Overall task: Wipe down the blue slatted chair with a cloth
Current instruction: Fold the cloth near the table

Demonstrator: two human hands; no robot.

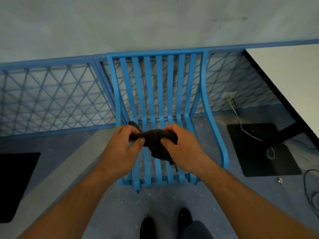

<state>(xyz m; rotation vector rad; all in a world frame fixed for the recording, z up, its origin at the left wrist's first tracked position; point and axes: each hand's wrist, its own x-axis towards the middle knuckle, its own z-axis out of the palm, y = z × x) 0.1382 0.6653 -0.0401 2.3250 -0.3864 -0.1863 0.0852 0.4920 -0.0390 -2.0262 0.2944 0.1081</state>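
Blue slatted chair [159, 87] stands on the floor straight ahead, its back against the lattice railing [51, 95]. The dark cloth [156, 140] is bunched up over the seat slats. The left grip [120, 150] pinches one end between thumb and curled fingers, and the right grip [183, 149] is clenched round the other end. A white desk [293, 75] sits off to the right.

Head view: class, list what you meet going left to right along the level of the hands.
Black floor plate → left hand → dark cloth → right hand → chair's right side rail → black table base.
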